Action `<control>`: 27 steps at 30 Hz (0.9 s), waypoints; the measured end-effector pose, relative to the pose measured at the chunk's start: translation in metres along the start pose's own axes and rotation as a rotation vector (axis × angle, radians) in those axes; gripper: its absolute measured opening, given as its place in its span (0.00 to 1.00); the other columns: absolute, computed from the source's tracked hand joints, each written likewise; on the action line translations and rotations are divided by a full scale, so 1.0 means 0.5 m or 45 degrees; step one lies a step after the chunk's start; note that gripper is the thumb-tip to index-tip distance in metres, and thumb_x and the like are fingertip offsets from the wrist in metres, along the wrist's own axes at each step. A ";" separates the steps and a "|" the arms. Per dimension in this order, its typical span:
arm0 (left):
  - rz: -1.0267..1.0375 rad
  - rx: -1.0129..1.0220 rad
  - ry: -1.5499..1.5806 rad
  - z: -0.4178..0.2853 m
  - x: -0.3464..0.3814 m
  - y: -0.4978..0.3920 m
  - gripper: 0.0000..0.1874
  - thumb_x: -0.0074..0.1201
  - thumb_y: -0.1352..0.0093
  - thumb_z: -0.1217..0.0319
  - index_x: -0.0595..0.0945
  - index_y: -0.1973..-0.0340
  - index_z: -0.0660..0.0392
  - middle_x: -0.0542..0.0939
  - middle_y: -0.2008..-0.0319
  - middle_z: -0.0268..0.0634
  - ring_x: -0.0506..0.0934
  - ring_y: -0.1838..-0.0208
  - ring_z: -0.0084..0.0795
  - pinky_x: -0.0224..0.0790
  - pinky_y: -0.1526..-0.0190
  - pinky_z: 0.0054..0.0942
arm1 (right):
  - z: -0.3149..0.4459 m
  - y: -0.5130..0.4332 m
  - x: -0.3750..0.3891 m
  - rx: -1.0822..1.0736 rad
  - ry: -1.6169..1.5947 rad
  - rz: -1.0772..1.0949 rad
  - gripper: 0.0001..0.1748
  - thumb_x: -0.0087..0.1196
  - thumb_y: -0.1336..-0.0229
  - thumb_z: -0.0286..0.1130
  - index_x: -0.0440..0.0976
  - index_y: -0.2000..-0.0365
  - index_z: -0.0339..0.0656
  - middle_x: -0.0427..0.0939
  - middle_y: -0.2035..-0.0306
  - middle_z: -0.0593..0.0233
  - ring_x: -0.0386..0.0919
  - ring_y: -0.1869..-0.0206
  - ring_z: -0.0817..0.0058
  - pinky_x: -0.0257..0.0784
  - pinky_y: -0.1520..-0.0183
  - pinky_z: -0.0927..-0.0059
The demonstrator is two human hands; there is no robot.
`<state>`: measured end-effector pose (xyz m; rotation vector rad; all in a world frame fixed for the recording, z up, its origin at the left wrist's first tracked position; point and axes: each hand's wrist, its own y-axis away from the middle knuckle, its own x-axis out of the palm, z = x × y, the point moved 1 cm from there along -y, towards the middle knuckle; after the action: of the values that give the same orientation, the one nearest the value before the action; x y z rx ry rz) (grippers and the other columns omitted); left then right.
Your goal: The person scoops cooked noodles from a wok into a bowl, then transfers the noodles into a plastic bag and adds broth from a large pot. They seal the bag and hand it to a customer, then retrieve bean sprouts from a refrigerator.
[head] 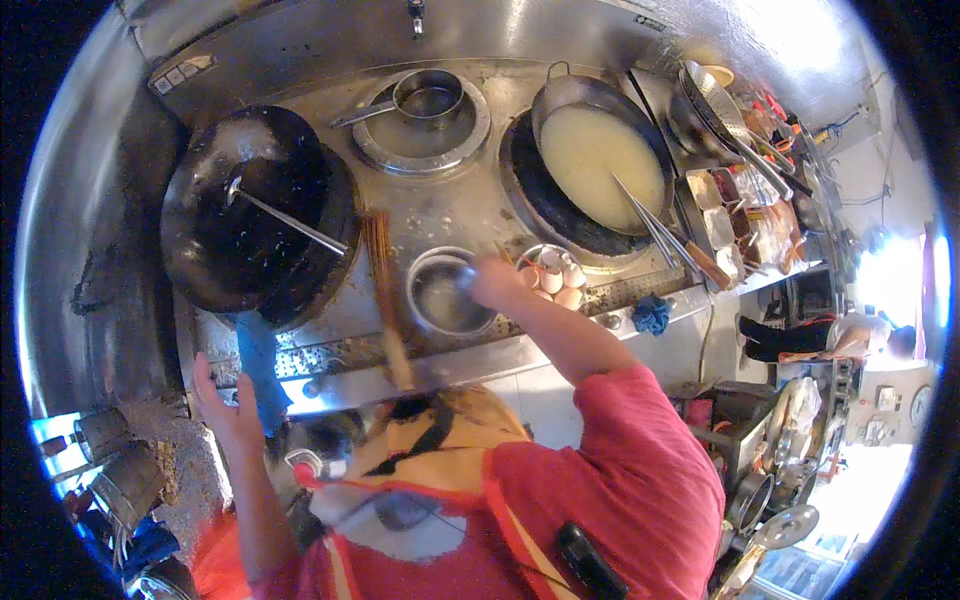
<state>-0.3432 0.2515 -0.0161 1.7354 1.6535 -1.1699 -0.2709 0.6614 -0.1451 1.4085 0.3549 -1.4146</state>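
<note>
My right hand (496, 285), blurred, is at the right rim of a round metal pot (448, 296) on the steel stove top; whether it grips anything is unclear. Just right of it is a bowl of eggs or eggshells (555, 277). My left hand (229, 409) is raised with fingers apart, beside a blue cloth (259, 360) that hangs at the black wok (217, 217). A metal ladle (289, 219) lies in that wok. A bamboo wok brush (386, 300) lies between wok and pot. At the right, a second wok (604, 157) of pale yellowish liquid has long-handled metal utensils (649, 217) in it.
Behind the pot, a metal saucepan (427, 96) rests over a round water-filled well (420, 150). Seasoning containers (712, 210) and strainers (716, 101) stand at the right. A dark blue cloth (651, 315) is on the stove's front edge. Another person (862, 337) is at the far right.
</note>
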 end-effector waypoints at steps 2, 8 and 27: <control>-0.089 0.229 0.207 -0.061 0.017 0.002 0.27 0.52 0.43 0.77 0.67 0.47 0.64 0.67 0.47 0.51 0.68 0.45 0.43 0.60 0.44 0.36 | -0.004 -0.008 0.007 0.019 0.013 -0.105 0.14 0.47 0.53 0.34 0.77 0.68 0.37 0.77 0.63 0.50 0.77 0.59 0.59 0.73 0.57 0.60; 0.709 0.183 0.347 -0.160 0.219 0.005 0.22 0.54 0.43 0.71 0.72 0.53 0.63 0.75 0.60 0.49 0.74 0.57 0.41 0.68 0.57 0.34 | -0.012 -0.024 0.020 -0.060 -0.031 0.090 0.19 0.51 0.56 0.41 0.76 0.70 0.35 0.77 0.65 0.48 0.77 0.59 0.57 0.73 0.56 0.60; 0.999 0.189 -0.516 -0.243 0.471 -0.053 0.14 0.51 0.40 0.65 0.75 0.63 0.60 0.78 0.64 0.50 0.78 0.59 0.47 0.70 0.58 0.42 | -0.074 -0.210 -0.136 0.116 -0.720 -0.350 0.17 0.59 0.62 0.34 0.72 0.73 0.31 0.76 0.77 0.51 0.77 0.74 0.64 0.73 0.69 0.66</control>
<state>-0.3589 0.4867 -0.1397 1.8130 0.5619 -1.1451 -0.3525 0.7634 -0.1435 0.9929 0.1177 -2.0014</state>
